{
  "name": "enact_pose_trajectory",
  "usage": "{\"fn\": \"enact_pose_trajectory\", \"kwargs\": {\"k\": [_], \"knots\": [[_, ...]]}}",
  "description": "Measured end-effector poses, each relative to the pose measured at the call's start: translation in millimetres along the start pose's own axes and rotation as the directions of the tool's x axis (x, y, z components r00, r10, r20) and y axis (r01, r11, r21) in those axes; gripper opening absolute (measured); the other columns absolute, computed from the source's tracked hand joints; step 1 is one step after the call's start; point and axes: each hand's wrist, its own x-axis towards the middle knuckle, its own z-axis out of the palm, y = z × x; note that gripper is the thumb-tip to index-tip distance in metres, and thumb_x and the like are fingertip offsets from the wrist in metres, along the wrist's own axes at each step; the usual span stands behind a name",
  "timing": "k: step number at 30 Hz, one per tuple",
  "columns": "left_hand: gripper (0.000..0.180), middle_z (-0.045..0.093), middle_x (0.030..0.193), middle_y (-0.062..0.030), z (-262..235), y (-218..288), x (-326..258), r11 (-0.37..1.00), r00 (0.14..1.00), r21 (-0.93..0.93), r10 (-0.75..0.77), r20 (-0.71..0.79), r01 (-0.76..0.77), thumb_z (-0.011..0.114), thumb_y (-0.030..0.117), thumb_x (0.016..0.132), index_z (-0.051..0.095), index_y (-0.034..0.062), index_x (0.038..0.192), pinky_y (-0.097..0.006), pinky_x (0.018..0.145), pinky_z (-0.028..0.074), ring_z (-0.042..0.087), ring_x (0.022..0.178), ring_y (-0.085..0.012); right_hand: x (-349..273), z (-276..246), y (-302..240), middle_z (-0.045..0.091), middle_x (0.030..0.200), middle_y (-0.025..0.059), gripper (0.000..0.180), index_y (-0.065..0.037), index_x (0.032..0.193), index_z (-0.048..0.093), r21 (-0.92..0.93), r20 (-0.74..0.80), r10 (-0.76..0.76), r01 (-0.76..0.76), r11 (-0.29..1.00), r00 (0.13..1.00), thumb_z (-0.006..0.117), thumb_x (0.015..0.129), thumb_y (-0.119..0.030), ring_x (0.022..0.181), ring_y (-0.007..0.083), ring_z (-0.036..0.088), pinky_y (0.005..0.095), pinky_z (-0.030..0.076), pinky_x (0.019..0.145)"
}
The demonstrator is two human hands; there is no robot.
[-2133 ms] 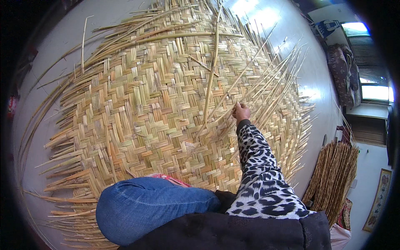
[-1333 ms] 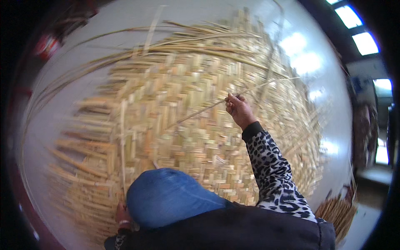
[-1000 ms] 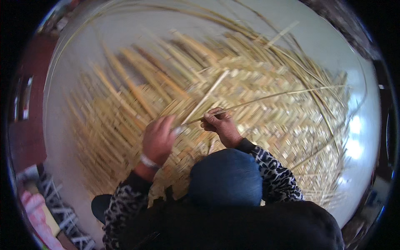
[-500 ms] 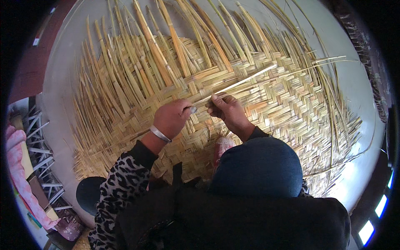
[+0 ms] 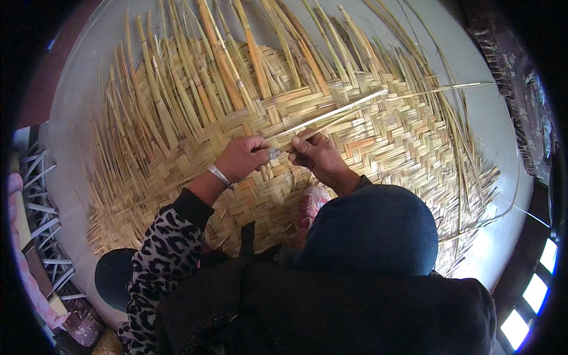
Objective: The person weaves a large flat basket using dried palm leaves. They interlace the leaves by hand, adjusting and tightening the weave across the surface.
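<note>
A woven mat of straw-coloured reed strips (image 5: 408, 142) lies spread under both my hands. My left hand (image 5: 241, 158), with a pale band at its wrist, is closed at the near end of a long pale reed strip (image 5: 337, 111) that slants up to the right. Something greyish shows at its fingertips, too small to name. My right hand (image 5: 319, 156) is beside it, thumb and forefinger pinched on a thinner reed strip (image 5: 329, 125) that runs just below the long one. The fingertips of both hands nearly meet over the mat, and the gap between them is partly hidden.
Loose reed ends (image 5: 207, 65) stick out unwoven along the mat's far side. Long thin stalks lie across its right part. My knee (image 5: 376, 231) and a pinkish shoe (image 5: 312, 207) are on the near side. A metal rack (image 5: 47, 228) stands at the left.
The view has shifted slightly. My right hand has come down a little from the long strip, and a second strip now shows apart from it at the fingers. My left hand stays closed.
</note>
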Motion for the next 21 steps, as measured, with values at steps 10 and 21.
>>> {"fn": "enact_pose_trajectory", "kwargs": {"k": [10, 21], "knots": [[0.024, 0.062, 0.066, -0.0043, 4, 0, 10, 0.961, 0.998, 0.269, 0.055, 0.019, -0.058, 0.070, 0.023, 0.083, 0.063, 0.0005, 0.080, -0.027, 0.053, 0.048, 0.060, 0.056, -0.0105, 7, -2, 14, 0.066, 0.075, 0.0052, 0.019, -0.004, 0.090, 0.063, -0.150, -0.176, -0.035, 0.009, 0.989, 0.984, 0.066, 0.091, -0.023, 0.060, 0.0121, 0.061, 0.0248, 0.050, 0.056], [0.034, 0.062, 0.057, -0.0099, 5, -24, 19, 0.945, 0.991, 0.303, -0.131, 0.013, 0.121, 0.068, 0.036, 0.081, 0.068, 0.0023, 0.072, -0.037, 0.057, 0.050, 0.063, 0.054, -0.0230, 8, -15, 4, 0.067, 0.081, 0.0080, 0.029, 0.000, 0.095, 0.061, -0.212, -0.353, -0.212, 0.143, 0.967, 0.912, 0.061, 0.094, -0.029, 0.067, 0.0143, 0.065, 0.0274, 0.054, 0.062]]}}
